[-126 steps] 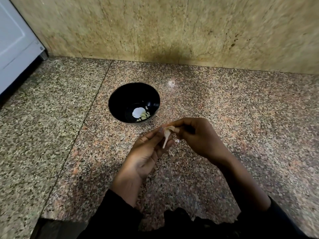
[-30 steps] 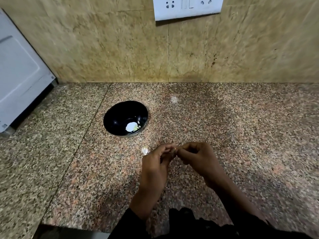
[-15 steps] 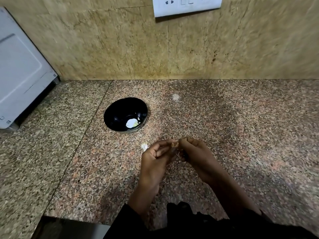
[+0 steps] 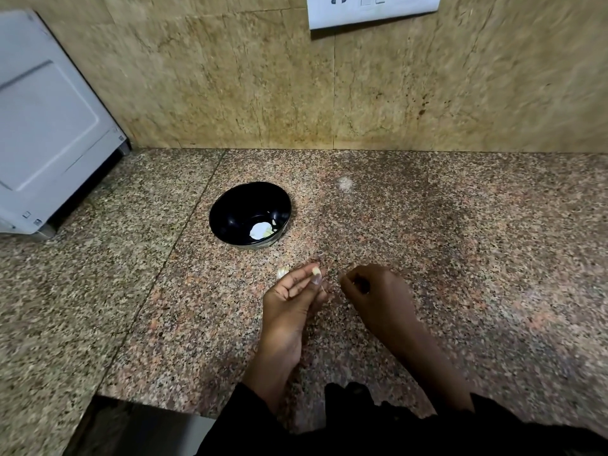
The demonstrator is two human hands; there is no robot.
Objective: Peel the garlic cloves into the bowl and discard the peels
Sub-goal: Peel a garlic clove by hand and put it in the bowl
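**Two hands over a stone counter, garlic clove held in the left**

The left hand is turned palm up, its fingers curled, and pinches a pale garlic clove between the thumb and the fingertips. The right hand sits just beside it, apart from it by a narrow gap, with its fingers curled inward and thumb and forefinger drawn together; whether they hold a scrap of peel cannot be told, since that spot is small and blurred. Both forearms enter from the lower edge, in dark sleeves.

On the counter, just beyond the left fingertips, lies a small whitish piece of peel. Farther back and slightly left stands a black bowl, upright, well apart from the hands. At its bottom, towards the near right side, lie pale peeled cloves in a small cluster.

The counter is speckled granite with a seam running diagonally left of the bowl. A tan stone wall rises behind it, bearing a white socket plate at the top edge. A white appliance occupies the far left.
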